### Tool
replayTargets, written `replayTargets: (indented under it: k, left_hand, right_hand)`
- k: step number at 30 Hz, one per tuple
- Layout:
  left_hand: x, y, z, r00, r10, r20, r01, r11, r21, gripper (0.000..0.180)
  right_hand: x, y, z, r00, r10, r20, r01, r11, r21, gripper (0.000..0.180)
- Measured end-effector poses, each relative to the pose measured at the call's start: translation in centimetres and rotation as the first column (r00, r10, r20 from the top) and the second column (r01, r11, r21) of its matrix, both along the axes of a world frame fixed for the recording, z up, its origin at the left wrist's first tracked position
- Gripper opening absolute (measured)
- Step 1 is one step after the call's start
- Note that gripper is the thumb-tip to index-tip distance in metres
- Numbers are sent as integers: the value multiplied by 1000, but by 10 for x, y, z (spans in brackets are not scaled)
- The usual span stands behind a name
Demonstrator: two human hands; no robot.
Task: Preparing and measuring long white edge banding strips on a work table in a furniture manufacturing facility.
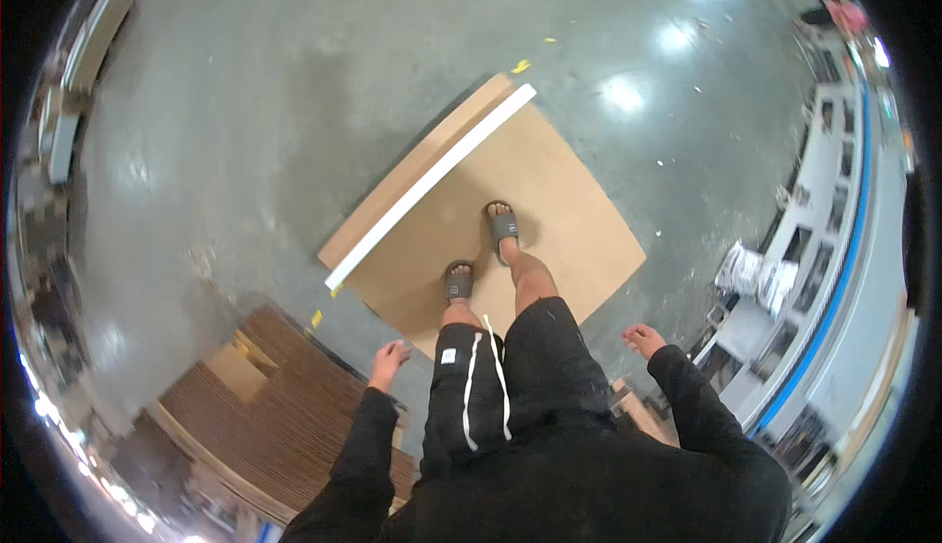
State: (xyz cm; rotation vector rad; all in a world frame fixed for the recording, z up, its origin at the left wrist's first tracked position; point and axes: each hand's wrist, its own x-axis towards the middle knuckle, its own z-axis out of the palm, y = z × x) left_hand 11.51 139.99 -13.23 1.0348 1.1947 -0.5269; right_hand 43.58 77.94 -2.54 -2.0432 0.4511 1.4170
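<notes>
My left hand (390, 362) hangs in the air beside my shorts, loosely curled and holding nothing. A stack of brown cardboard (304, 386) lies nearest to it. On the other side my right hand (643, 340) is also free, its fingers loosely bent, out above the floor. Under my sandalled feet is a large flat cardboard sheet (559, 200). A long white strip (432, 185) lies along its far left side, next to a brown cardboard band (417, 170). Neither hand touches the cardboard or the strip.
Along the right runs a metal frame with a blue rail (849, 273), and a white plastic-wrapped bundle (756, 276) rests on it. Brown boxes or boards (643, 411) stand behind my right side. Yellow scraps (521, 66) lie on the grey floor (245, 131).
</notes>
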Motion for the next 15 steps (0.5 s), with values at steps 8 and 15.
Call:
replayTargets:
  k: [8, 15]
  left_hand:
    - [175, -19, 69, 867, -416, 276, 403, 909, 105, 40]
    - [249, -15, 108, 365, -914, 177, 882, 400, 248, 38]
  right_hand:
    - [-268, 5, 104, 646, -753, 121, 739, 658, 145, 26]
    - [-538, 71, 39, 136, -989, 55, 984, 142, 111, 25]
